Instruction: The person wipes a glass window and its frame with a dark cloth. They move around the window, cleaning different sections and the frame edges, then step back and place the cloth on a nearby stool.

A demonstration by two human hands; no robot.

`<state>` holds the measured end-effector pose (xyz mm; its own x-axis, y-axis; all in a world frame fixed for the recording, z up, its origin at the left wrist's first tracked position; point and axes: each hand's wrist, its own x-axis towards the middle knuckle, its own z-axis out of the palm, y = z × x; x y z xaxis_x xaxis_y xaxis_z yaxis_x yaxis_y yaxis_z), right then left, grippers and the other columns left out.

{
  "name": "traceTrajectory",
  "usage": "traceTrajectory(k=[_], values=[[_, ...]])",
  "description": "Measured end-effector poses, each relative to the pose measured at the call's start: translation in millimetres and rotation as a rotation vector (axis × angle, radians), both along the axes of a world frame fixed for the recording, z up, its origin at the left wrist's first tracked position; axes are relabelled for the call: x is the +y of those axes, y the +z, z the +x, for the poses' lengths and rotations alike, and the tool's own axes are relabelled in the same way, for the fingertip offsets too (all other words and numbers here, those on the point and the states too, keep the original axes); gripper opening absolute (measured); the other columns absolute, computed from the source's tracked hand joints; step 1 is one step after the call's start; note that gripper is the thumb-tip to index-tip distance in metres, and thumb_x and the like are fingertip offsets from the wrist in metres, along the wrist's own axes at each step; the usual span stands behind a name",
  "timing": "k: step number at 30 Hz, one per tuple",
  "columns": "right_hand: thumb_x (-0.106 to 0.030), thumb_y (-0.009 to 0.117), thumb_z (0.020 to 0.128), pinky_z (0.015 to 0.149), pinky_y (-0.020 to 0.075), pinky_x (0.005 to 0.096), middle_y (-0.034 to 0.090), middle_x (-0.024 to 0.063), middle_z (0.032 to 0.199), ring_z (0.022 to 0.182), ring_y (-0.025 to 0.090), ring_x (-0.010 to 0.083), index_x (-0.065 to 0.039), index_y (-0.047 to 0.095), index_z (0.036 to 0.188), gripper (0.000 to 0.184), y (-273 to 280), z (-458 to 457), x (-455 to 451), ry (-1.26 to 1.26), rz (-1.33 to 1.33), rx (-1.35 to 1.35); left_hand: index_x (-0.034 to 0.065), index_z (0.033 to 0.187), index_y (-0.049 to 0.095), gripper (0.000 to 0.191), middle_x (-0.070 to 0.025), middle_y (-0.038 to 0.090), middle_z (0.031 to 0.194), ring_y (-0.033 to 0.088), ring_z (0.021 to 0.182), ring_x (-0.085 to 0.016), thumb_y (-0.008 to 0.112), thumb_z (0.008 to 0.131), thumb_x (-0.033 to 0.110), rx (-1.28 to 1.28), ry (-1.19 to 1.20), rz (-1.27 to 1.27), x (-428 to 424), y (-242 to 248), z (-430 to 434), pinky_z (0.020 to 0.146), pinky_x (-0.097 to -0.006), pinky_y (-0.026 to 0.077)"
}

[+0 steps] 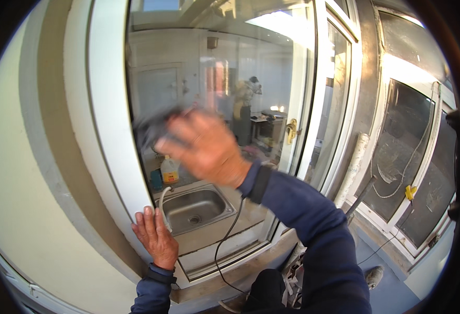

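My right hand (208, 145), blurred by motion, is pressed around a dark cloth (155, 127) against the window glass (167, 51), near the pane's left edge. Below and to the left, my left hand (157, 237) rests on the white window frame (114, 117) with its fingers extended and nothing in it. Through the glass, a stainless steel sink (196, 208) with a pale curved tap (162, 204) shows between the hands and a bit right of the left one. Beside the sink stand a plastic jug (170, 170) with a yellow label and a blue container (156, 179).
A dark cable (226, 235) hangs in front of the lower pane. To the right are a brass-coloured window handle (291, 131), a whitish pipe (351, 170), a yellow object (410, 192) with a cord, and a second window (400, 145). A shoe (374, 276) shows on the blue floor.
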<state>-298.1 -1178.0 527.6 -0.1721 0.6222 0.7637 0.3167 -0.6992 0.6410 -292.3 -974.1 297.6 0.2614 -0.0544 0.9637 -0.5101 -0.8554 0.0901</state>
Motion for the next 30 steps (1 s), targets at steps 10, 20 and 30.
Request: traceTrajectory(k=[10,20,30], values=[[-0.018,0.061,0.094,0.107,0.0417,0.0496,0.055,0.0206,0.138,0.126,0.051,0.0406,-0.009,0.062,0.129,0.037,74,16,-152,-0.158,0.425,-0.205,0.0022,0.145,0.049,0.047,-0.0180,0.037,0.158,0.024,0.151,-0.039,0.051,0.098,0.002,0.031,0.012,0.015,1,-1,-4,0.122,-0.0560,0.011],[-0.033,0.055,0.096,0.084,0.0460,0.0563,0.059,0.0306,0.109,0.100,0.055,0.0500,-0.004,0.063,0.107,0.032,328,38,-335,-0.544,0.590,-0.436,-0.0017,0.140,0.053,0.046,-0.0203,0.036,0.158,0.021,0.151,-0.043,0.049,0.094,-0.003,0.035,0.011,0.044,5,-5,-8,0.120,-0.0606,0.010],[-0.027,0.056,0.100,0.070,0.0480,0.0545,0.062,0.0208,0.097,0.087,0.058,0.0448,-0.010,0.064,0.112,0.022,203,27,-337,-0.785,0.257,-0.587,-0.0036,0.140,0.052,0.041,-0.0235,0.040,0.154,0.028,0.148,-0.045,0.046,0.099,-0.001,-0.023,0.050,0.012,-3,0,-7,0.120,-0.0593,0.015]])
